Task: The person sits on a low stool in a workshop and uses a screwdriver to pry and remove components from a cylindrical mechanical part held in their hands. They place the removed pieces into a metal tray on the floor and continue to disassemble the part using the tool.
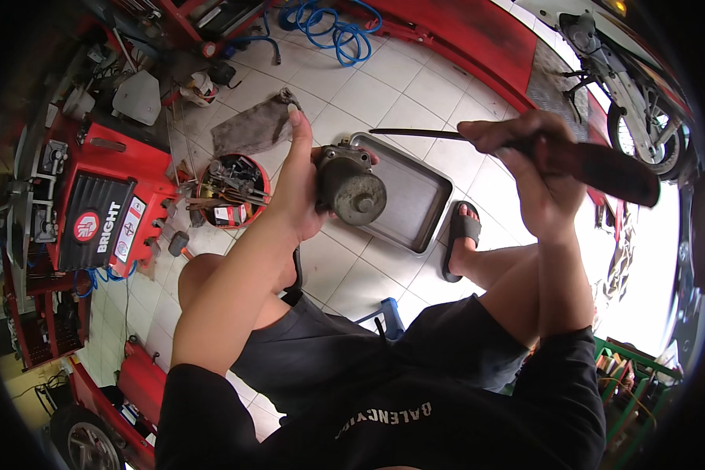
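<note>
My left hand holds a dirty cylindrical motor, its round end facing me and a metal bracket with bolts at its far side. The thumb points up and away; the other fingers are mostly hidden behind the motor. In my right hand, raised to the right, is a screwdriver with a dark red handle. Its thin dark shaft points left, the tip ending beyond the motor and apart from it in the picture. A shallow grey metal tray lies on the floor behind and right of the motor.
A stained grey cloth and a red round tub of tools lie left of the tray. A hammer is near my left knee. Red tool cabinet stands left, blue hose ahead, motorcycle far right.
</note>
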